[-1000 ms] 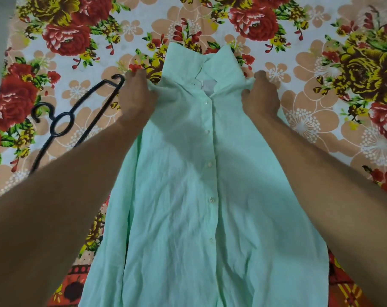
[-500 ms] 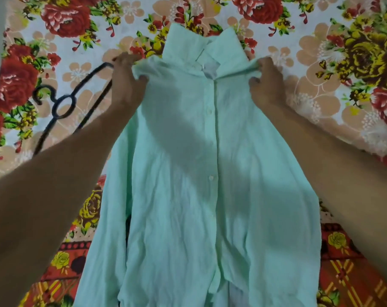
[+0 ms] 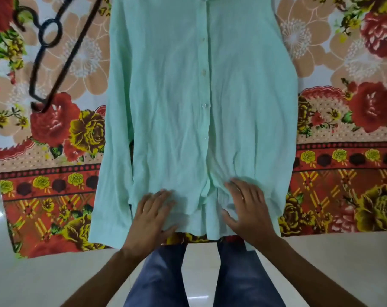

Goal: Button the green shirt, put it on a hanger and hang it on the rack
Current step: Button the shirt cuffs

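Shirt (image 3: 188, 107), green, lies flat, front up, on floral sheet (image 3: 343, 169), buttons down middle look fastened, collar cut off at top edge. Your left hand (image 3: 151, 214) flat on hem left of button strip, fingers spread, gripping nothing. Your right hand (image 3: 246, 209) flat on hem right of strip, fingers spread, also holding nothing. Hanger (image 3: 61, 49), black, lies on sheet just left of shirt, top end near sleeve, hook pointing left. Your jeans (image 3: 161, 278) show below, over pale floor (image 3: 332, 262).
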